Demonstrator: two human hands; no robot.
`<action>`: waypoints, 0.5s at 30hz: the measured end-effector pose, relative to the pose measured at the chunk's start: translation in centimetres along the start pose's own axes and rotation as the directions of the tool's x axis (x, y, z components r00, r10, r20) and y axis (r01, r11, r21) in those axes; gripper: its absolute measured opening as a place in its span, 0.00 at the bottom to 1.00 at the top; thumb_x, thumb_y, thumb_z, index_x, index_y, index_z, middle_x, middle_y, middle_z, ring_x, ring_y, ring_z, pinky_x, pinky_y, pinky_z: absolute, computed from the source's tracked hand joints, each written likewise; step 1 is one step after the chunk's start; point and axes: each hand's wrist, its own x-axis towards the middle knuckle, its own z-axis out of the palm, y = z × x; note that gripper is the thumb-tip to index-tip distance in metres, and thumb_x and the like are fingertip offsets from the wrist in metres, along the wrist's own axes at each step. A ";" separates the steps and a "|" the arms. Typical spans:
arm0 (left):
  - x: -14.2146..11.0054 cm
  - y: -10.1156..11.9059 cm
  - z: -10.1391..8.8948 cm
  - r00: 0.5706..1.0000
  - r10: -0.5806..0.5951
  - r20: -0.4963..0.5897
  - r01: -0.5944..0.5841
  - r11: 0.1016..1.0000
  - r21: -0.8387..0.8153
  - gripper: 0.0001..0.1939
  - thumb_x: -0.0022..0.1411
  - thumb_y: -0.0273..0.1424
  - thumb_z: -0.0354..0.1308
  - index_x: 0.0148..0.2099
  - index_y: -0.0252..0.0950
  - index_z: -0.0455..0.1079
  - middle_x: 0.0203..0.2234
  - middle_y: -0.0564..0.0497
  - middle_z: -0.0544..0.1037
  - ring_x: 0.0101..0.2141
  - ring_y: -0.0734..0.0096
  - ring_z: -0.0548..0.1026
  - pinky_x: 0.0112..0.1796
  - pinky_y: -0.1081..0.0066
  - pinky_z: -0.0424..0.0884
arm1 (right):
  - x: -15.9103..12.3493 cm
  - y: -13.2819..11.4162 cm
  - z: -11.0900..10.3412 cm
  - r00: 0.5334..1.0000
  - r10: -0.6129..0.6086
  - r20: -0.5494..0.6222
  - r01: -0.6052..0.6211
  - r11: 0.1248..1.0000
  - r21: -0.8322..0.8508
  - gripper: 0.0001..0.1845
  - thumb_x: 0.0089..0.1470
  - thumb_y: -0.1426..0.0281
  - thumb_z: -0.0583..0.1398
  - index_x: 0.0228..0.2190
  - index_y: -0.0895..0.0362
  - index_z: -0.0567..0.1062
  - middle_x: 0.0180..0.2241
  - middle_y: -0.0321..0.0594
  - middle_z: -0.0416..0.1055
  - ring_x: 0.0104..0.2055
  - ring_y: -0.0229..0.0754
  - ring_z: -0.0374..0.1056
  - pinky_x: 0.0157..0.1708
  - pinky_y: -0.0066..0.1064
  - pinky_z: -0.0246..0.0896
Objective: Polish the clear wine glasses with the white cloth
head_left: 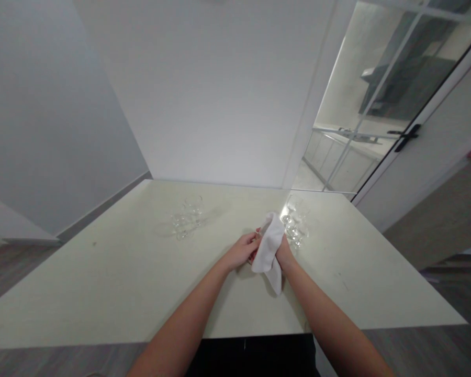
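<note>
A white cloth hangs in folds between my two hands, above the near middle of the table. My right hand is closed on the cloth from the right side, its fingers mostly covered. On the left, my left hand has its fingers curled round what looks like a clear glass; only a small edge of it shows below the fingers, and the cloth hides the rest. Several clear glasses stand just beyond my right hand. Another group of clear glasses is farther off to the left.
The pale table reaches back to a white wall. At the right is a glass-paned door with a black handle. A grey wall rises at the left, and dark flooring shows past the table's edges.
</note>
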 end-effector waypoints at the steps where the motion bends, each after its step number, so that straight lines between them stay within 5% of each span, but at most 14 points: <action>1: -0.1 -0.1 -0.1 0.996 0.062 -0.062 -0.054 0.990 0.127 0.15 0.61 0.45 0.53 0.35 0.38 0.64 0.21 0.54 0.69 0.23 0.71 0.67 0.25 0.74 0.61 | 0.1 0.1 0.0 0.999 0.032 -0.021 -0.031 0.998 0.045 0.19 0.52 0.55 0.59 0.36 0.58 0.75 0.32 0.45 0.78 0.33 0.48 0.74 0.36 0.39 0.72; 5: -0.4 -0.1 -0.5 0.946 0.261 -0.194 -0.077 0.758 0.647 0.08 0.56 0.34 0.59 0.39 0.41 0.66 0.24 0.51 0.73 0.26 0.66 0.71 0.28 0.72 0.58 | 0.4 1.0 -0.5 0.981 0.075 -0.179 -0.073 0.997 0.015 0.18 0.42 0.61 0.66 0.36 0.57 0.75 0.34 0.42 0.78 0.35 0.46 0.74 0.39 0.38 0.72; 8: -0.4 0.1 -0.8 0.939 0.298 -0.172 -0.077 0.670 0.739 0.10 0.55 0.29 0.59 0.41 0.42 0.68 0.25 0.50 0.74 0.27 0.65 0.72 0.29 0.71 0.58 | 0.3 1.5 -0.8 0.975 0.038 -0.217 -0.048 0.998 -0.039 0.20 0.40 0.62 0.67 0.38 0.57 0.75 0.36 0.42 0.78 0.36 0.46 0.73 0.39 0.37 0.71; 12: 0.0 0.3 -1.1 0.964 0.226 -0.138 -0.124 0.846 0.519 0.05 0.58 0.34 0.57 0.36 0.39 0.68 0.22 0.53 0.72 0.25 0.68 0.70 0.27 0.73 0.59 | 0.0 1.3 -0.7 0.981 0.028 -0.191 -0.028 1.000 0.004 0.17 0.42 0.60 0.65 0.33 0.56 0.75 0.32 0.42 0.77 0.34 0.47 0.72 0.35 0.36 0.71; 15: 0.0 0.4 -1.4 0.992 0.124 0.013 -0.124 0.978 0.168 0.15 0.61 0.43 0.54 0.33 0.36 0.68 0.21 0.54 0.70 0.22 0.72 0.68 0.24 0.74 0.60 | -0.2 1.0 -0.6 0.987 0.081 -0.141 -0.064 0.990 0.124 0.16 0.45 0.55 0.62 0.27 0.55 0.73 0.26 0.40 0.75 0.29 0.46 0.71 0.31 0.37 0.71</action>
